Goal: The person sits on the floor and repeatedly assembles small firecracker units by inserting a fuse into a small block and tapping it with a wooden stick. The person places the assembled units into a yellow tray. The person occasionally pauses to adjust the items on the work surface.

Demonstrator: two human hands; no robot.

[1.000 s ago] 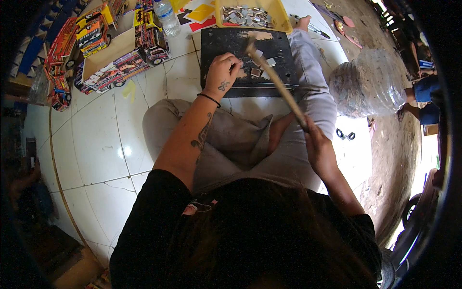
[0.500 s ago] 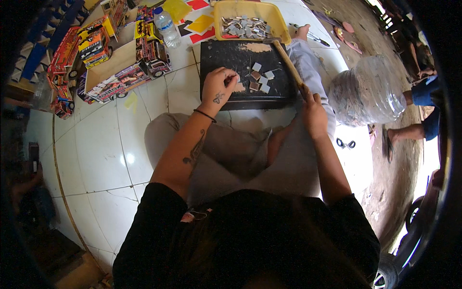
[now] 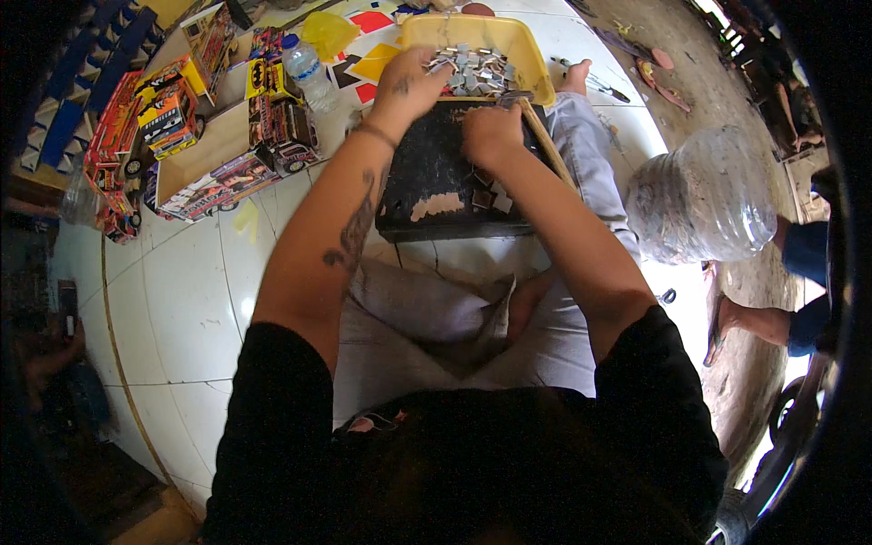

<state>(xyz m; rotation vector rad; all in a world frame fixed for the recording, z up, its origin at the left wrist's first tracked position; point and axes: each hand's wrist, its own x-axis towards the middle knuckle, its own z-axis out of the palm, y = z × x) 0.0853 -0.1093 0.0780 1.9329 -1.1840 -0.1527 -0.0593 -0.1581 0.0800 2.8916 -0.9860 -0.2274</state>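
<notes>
Left hand (image 3: pixel 413 82): reaching over the near-left side of the yellow tray (image 3: pixel 538 54), fingers narrow and bent, tips down at the small square pieces (image 3: pixel 480 71) heaped inside. Motion blur there; can't tell if you're pinching one.

Right hand (image 3: pixel 493 136): low over the far-right part of the black slab (image 3: pixel 413 159), fingers curled in and pointing down. Fingertips hidden, so can't tell if you've got anything in them.

Hammer (image 3: pixel 550 150): beside your right hand, head near the slab's far-right corner, close to the tray. Handle slants back along the slab's right edge toward your right trouser leg (image 3: pixel 586 150).

Loose square tiles (image 3: pixel 500 200) sit on the slab's near-right part, partly under your right forearm. Pale worn patch (image 3: pixel 438 205) shows at the slab's near-left. Tray is just past the slab's far edge; can't tell if they touch.

Around you: slab's on the white tiled floor (image 3: pixel 173 300). Off to your left, printed toy trucks (image 3: pixel 283 127) bunched together, water bottle (image 3: pixel 307 73) upright beside them, yellow bag or sheet (image 3: pixel 329 34) behind it, coloured squares (image 3: pixel 375 64) left of the tray. To your right, big clear plastic container (image 3: pixel 699 195) on its side with scraps in it, and another person's foot (image 3: pixel 722 322) past it.
</notes>
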